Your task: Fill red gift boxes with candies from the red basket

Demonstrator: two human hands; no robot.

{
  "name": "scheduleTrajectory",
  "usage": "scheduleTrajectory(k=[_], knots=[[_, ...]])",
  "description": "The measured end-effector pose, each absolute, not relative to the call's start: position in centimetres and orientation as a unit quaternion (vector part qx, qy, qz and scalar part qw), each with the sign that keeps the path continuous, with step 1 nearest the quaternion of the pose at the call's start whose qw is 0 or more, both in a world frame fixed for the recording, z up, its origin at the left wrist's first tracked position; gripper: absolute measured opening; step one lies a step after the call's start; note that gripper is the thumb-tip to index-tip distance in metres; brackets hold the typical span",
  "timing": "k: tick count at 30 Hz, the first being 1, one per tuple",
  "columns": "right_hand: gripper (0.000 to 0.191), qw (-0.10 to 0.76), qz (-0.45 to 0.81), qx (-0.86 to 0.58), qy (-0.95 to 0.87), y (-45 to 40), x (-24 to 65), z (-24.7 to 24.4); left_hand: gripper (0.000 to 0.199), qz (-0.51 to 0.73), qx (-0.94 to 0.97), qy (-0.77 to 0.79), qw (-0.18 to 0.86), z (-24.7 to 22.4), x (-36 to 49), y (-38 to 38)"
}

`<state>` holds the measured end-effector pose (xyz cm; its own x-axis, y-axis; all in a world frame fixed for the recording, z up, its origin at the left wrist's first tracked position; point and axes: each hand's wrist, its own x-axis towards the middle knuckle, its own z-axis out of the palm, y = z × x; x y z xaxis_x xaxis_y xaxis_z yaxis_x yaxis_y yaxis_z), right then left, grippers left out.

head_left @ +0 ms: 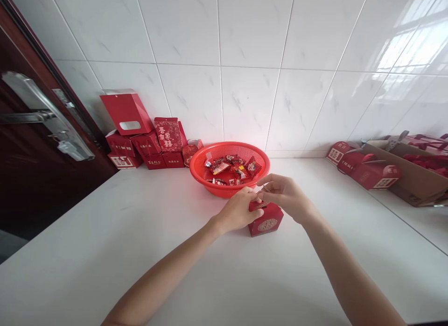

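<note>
A small red box (268,222) with a pale round pattern stands upright on the white table (140,251). My left hand (239,209) grips its top left side, thumb across the front and fingers at the top edge. At the top of the box my right hand (283,195) has its fingers bent together in a pinch; what lies between the fingertips is too small to make out. Just behind both hands is a red plastic basket (219,189) holding several wrapped sweets (240,171).
Red boxes (147,144) are stacked at the back left against the tiled wall (189,31). More red boxes (374,172) and an open cardboard box (406,176) sit at the right. A dark door (21,176) with a metal handle (45,116) borders the left side.
</note>
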<state>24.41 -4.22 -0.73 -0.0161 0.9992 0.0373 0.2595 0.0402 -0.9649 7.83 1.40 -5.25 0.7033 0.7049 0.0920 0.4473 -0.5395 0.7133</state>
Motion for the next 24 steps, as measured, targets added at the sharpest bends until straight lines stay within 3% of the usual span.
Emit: scheduleTrajectory(k=[4,8,11,16,18,22,24], knots=[[0.019,0.426,0.382,-0.559,-0.6,-4.2,24.2,-1.1,0.018,0.194,0.86,0.324,0.344,-5.3,7.9,1.5],[0.019,0.429,0.219,-0.62,-0.62,-4.4,23.9,-1.3,0.012,0.194,0.862,0.329,0.332,-5.4,8.0,1.5],[0.029,0.375,0.108,-0.673,-0.628,-4.6,23.8,-0.9,0.014,0.198,0.862,0.335,0.324,-5.6,8.1,1.5],[0.033,0.288,0.048,-0.707,-0.644,-5.0,23.8,0.1,0.016,0.21,0.865,0.327,0.318,-6.0,8.3,1.6],[0.033,0.269,0.029,-0.712,-0.648,-5.0,24.0,0.3,0.022,0.222,0.864,0.318,0.32,-6.1,8.4,1.5],[0.03,0.264,0.011,-0.716,-0.647,-5.2,24.7,0.8,0.057,0.232,0.86,0.306,0.336,-6.1,8.5,1.2],[0.027,0.273,0.017,-0.72,-0.638,-5.4,25.3,1.1,0.065,0.239,0.857,0.317,0.33,-6.0,8.5,1.1]])
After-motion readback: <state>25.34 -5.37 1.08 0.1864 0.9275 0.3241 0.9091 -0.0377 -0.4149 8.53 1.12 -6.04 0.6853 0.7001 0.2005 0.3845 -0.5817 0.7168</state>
